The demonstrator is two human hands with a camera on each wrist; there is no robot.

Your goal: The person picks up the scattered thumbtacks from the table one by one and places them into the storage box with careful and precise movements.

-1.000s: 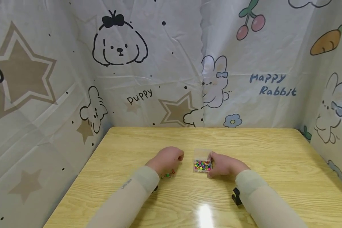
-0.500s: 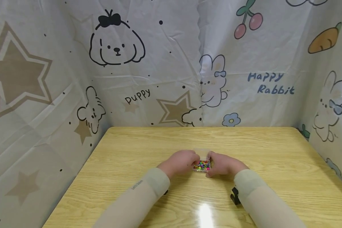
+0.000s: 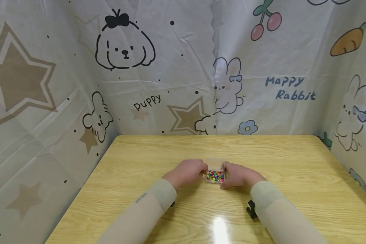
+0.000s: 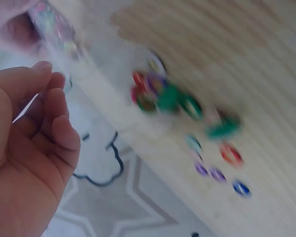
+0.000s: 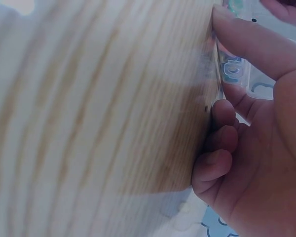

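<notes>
Basically, a clear box (image 3: 212, 183) full of small colourful pieces (image 3: 215, 176) sits around mid-bench (image 3: 262, 152) between both hands, lid (image 3: 216, 164) raised at the far side. Right hand (image 3: 237, 175): grip clamped on the box's right side, thumb at near corner, finger by the lid. Left hand (image 3: 187, 173): just beside the box's left edge, fingers bent; can't tell if its grip pinches anything. Loose coloured rings (image 4: 168, 98), blurred, lie near the left hand. Printed cloth (image 3: 170, 78) hangs behind.

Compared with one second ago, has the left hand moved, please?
Yes: the left hand has moved rightward, toward the box, judged against the fixed PUPPY lettering in the head view.
</notes>
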